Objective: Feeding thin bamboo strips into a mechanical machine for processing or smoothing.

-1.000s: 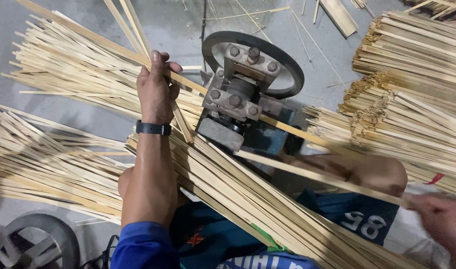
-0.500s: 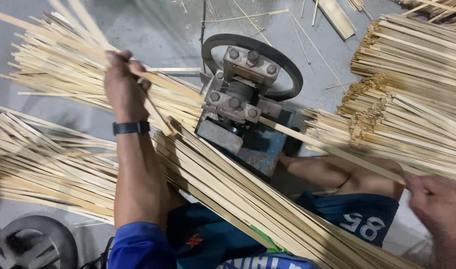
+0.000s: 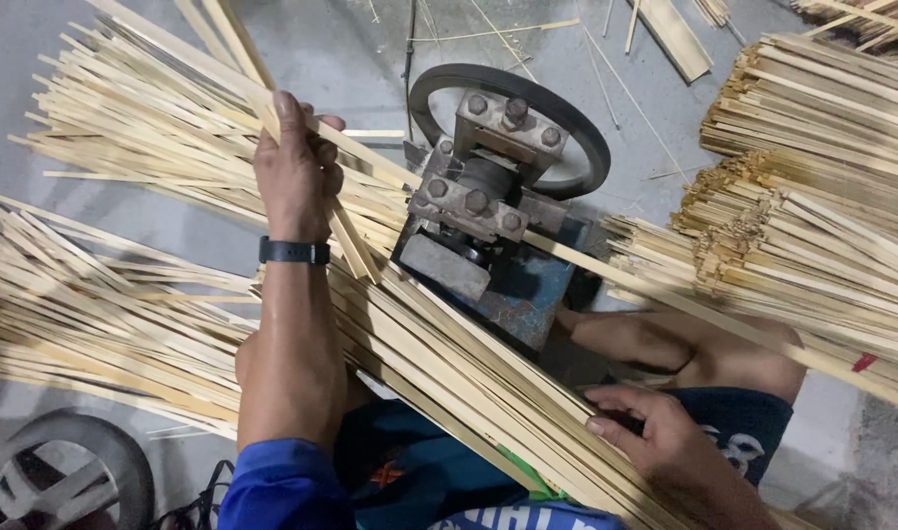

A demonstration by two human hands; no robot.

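Observation:
My left hand point(image 3: 294, 175), with a black band on its wrist, grips a pale bamboo strip point(image 3: 380, 169) that runs through the small metal splitting machine point(image 3: 488, 211) and out to the right. A belt wheel point(image 3: 513, 123) sits behind the machine's bolted head. A thick bundle of bamboo strips point(image 3: 468, 378) lies slanted across my lap. My right hand point(image 3: 655, 442) rests on that bundle's lower end, fingers curled over the strips.
Loose split strips point(image 3: 85, 314) fan out on the grey floor at left. Tied bundles of strips point(image 3: 822, 196) are stacked at right. A grey wheel point(image 3: 61, 481) sits at the bottom left. My bare knee point(image 3: 704, 348) lies beside the machine.
My left hand has shifted left along the strip, pulling it through the machine. My right hand has come in from the right edge onto the bundle on my lap.

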